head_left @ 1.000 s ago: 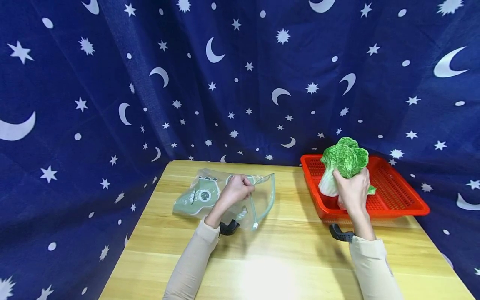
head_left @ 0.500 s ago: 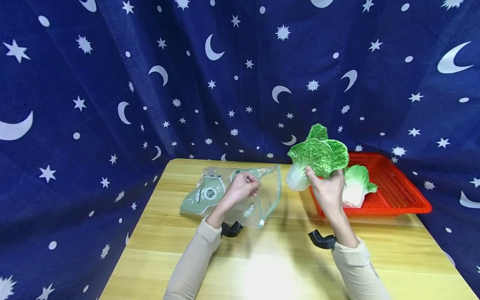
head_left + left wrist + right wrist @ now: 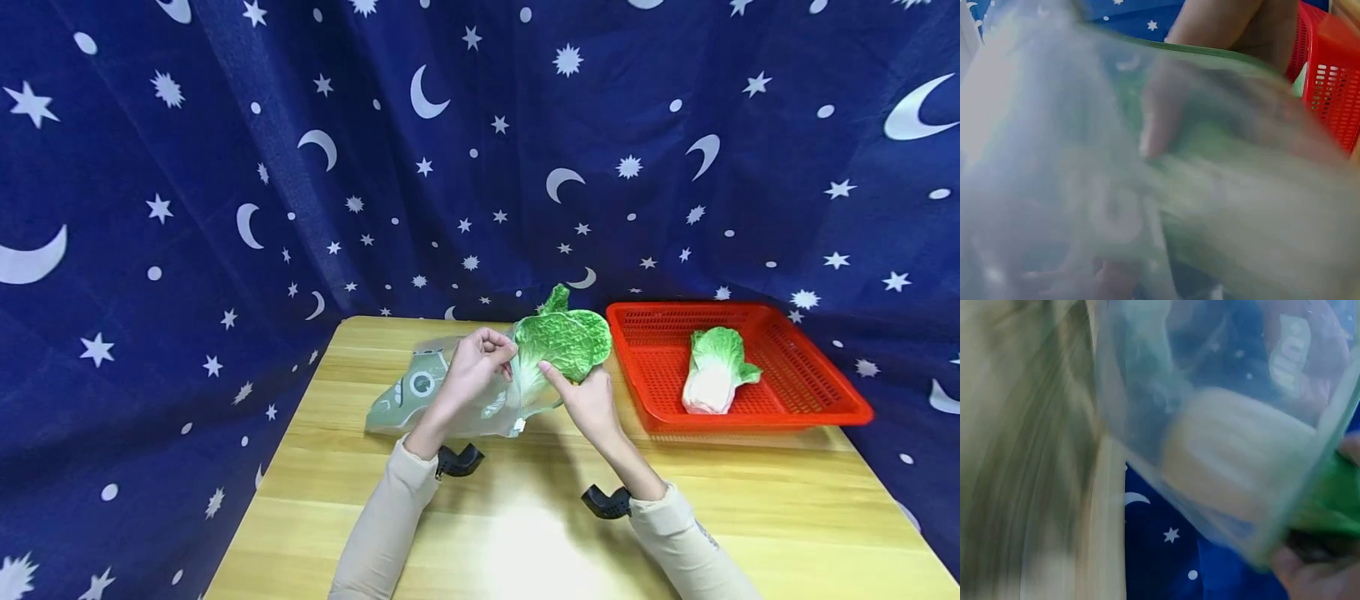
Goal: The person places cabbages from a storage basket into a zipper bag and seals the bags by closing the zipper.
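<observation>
My right hand (image 3: 596, 404) grips a leafy green-and-white cabbage (image 3: 564, 343) by its leaves. The white stem end (image 3: 1229, 450) lies inside a clear zip bag (image 3: 1141, 394) in the right wrist view, while the leaves stick out past the bag's mouth. My left hand (image 3: 474, 367) pinches the upper edge of the bag's opening. Green printed shapes mark the bag, and a white slider (image 3: 519, 426) sits at its near corner. Through the blurred plastic, the left wrist view shows the right hand's thumb (image 3: 1160, 119) on the cabbage.
A red plastic basket (image 3: 637, 367) stands at the table's right side, with a second cabbage (image 3: 714, 371) lying in it. The wooden table (image 3: 450, 533) meets a dark blue curtain (image 3: 337, 233) with moons and stars behind it.
The right hand has lifted one cabbage from the basket and carried it left, its stem end now within the bag's mouth. The left hand has stayed at the bag, shifting only slightly.
</observation>
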{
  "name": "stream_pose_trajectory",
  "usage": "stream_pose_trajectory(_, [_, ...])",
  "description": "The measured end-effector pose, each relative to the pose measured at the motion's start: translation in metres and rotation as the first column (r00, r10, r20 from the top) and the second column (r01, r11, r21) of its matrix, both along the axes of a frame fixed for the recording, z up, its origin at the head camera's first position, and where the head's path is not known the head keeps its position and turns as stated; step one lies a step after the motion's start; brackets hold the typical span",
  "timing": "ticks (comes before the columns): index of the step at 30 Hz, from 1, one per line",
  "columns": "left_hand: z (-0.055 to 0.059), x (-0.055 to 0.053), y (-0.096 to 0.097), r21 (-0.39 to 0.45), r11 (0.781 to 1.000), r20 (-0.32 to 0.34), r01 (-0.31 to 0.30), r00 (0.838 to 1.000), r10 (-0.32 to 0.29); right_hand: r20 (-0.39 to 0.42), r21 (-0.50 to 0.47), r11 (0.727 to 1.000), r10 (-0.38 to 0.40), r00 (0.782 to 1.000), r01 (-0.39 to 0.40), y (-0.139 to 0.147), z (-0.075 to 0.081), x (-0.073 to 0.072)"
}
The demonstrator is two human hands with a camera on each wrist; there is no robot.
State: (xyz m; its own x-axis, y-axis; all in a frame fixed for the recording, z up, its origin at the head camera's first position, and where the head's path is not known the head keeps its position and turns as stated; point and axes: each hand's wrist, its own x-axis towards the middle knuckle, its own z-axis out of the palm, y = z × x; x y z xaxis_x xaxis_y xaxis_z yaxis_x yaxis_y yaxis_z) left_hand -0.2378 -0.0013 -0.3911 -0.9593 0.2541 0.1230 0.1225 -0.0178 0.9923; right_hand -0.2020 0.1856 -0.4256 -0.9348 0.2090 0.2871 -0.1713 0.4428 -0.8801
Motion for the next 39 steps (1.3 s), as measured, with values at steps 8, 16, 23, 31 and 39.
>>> stream_pose_trajectory(8, [0.006,0.001,-0.007,0.062,0.998,-0.043,-0.017,0.999,0.020,0.171,0.238,0.920,0.276,0.946,-0.312,0.010,-0.007,0.007])
stream_pose_trajectory(16, [0.010,0.003,-0.009,0.090,0.996,-0.054,-0.023,0.998,0.028,0.172,0.213,0.874,0.407,0.897,-0.437,0.039,-0.006,0.013])
stream_pose_trajectory(23, [0.007,0.004,-0.008,0.097,0.995,-0.090,-0.019,0.996,0.028,-0.015,0.072,0.882,0.468,0.883,-0.466,0.069,-0.013,0.013])
stream_pose_trajectory(31, [0.009,0.004,-0.008,0.092,0.995,-0.088,-0.023,0.996,0.032,0.304,-0.235,0.922,0.370,0.878,-0.307,0.069,-0.035,0.007])
stream_pose_trajectory(39, [0.014,0.003,-0.016,0.103,0.994,-0.086,-0.023,0.996,0.032,0.345,-0.327,0.790,0.610,0.713,-0.519,0.047,-0.041,0.005])
